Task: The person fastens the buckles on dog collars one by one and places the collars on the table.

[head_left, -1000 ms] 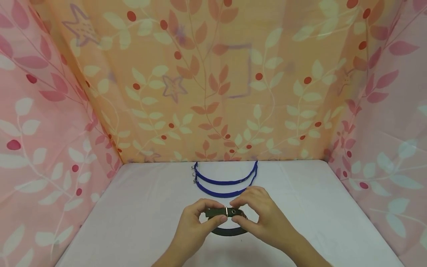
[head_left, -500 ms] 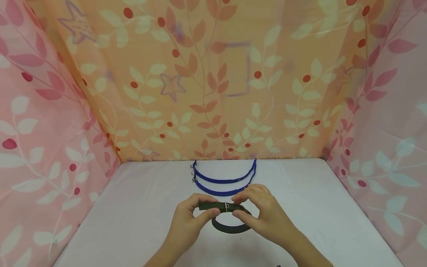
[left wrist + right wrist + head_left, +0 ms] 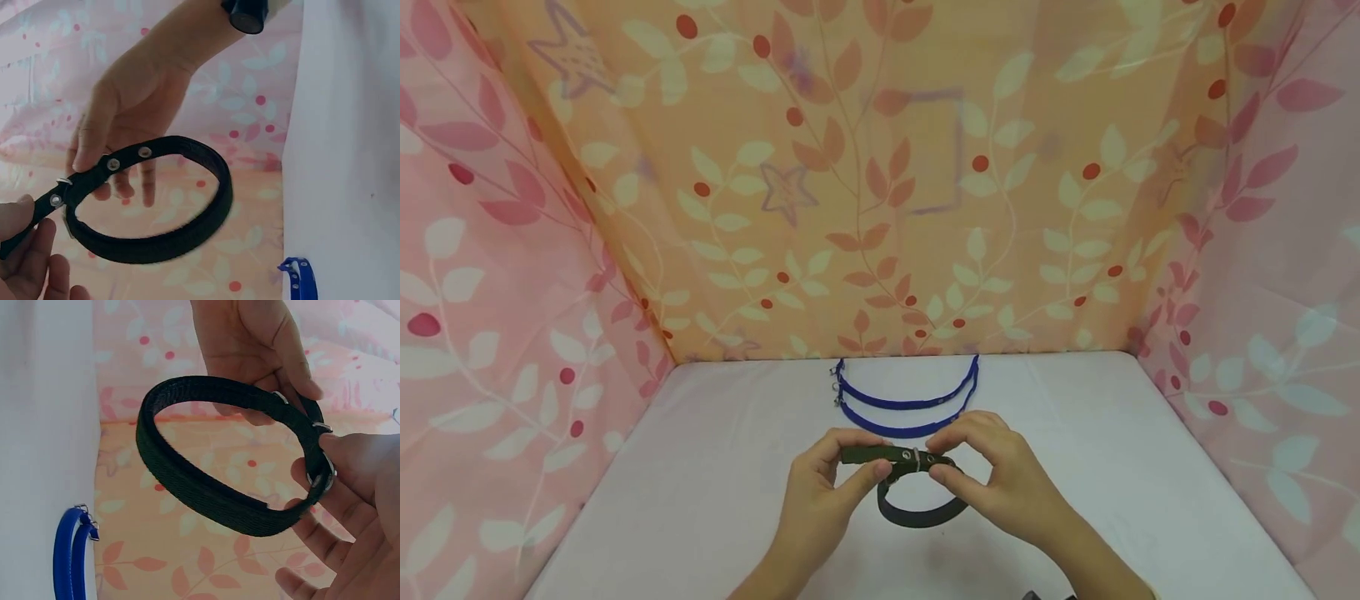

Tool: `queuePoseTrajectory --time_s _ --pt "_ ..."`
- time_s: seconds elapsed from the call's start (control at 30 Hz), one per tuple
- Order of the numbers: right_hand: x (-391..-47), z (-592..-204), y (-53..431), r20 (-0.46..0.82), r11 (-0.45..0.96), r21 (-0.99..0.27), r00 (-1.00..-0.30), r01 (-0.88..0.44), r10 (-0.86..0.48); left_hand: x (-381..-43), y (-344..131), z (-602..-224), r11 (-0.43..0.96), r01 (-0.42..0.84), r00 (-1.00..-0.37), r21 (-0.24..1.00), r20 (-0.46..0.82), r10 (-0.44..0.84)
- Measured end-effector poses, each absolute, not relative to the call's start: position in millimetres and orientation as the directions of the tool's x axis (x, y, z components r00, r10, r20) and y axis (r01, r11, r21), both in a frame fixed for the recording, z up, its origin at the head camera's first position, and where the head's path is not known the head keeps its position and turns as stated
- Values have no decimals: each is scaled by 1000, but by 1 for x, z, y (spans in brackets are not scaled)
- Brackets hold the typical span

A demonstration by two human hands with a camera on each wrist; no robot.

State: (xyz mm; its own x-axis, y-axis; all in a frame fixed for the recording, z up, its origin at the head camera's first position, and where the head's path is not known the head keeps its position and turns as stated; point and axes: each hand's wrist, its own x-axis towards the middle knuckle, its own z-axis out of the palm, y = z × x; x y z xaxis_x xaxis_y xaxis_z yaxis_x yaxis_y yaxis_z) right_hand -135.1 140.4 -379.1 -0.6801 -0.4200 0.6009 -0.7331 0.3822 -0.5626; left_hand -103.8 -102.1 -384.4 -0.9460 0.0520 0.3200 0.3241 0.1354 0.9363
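Observation:
Both hands hold a dark green pet collar [image 3: 921, 518], closed into a loop, above the white table. My left hand [image 3: 827, 487] pinches the strap's free end between thumb and fingers. My right hand [image 3: 1003, 471] pinches the band just right of the metal keeper; its thumb is in front. Metal eyelets [image 3: 113, 164] dot the strap, one on each side of the keeper [image 3: 917, 459]. In the right wrist view a metal ring [image 3: 330, 475] shows by the right fingers. The loop hangs below the hands, its padded inside partly visible.
Two blue collars [image 3: 898, 432] with metal fittings lie curved on the white table [image 3: 700, 500], towards the back. A patterned orange cloth [image 3: 880, 167] rises behind it, and pink cloth walls [image 3: 512, 333] flank both sides.
The free end has slid left through the keeper, so an eyelet now shows on its left. My left hand has moved slightly left and up, and the loop shows more fully below.

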Motion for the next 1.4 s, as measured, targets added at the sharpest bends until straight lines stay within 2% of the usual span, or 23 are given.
queuePoseTrajectory --time_s 0.13,0.37,0.6,0.77,1.2,1.4 --pt "-134 -379 141 621 376 -579 -690 -723 -372 -105 -99 -386 157 328 -945 931 322 65" --pt "-134 -380 140 683 321 -573 -656 -754 -320 -106 -98 -391 310 341 -939 887 307 154" --pt "-134 -379 138 695 311 -563 -642 -766 -325 -108 -96 -397 215 525 -850 824 496 176" --pt "-133 -377 137 707 292 -550 -622 -782 -337 -108 -94 -398 208 612 -791 763 582 190" --pt "-131 -379 137 699 310 -565 -643 -765 -312 -106 -91 -402 219 662 -748 717 611 260" --pt "-130 -378 137 667 312 -596 -673 -740 -319 -105 -93 -399 234 665 -746 709 622 238"
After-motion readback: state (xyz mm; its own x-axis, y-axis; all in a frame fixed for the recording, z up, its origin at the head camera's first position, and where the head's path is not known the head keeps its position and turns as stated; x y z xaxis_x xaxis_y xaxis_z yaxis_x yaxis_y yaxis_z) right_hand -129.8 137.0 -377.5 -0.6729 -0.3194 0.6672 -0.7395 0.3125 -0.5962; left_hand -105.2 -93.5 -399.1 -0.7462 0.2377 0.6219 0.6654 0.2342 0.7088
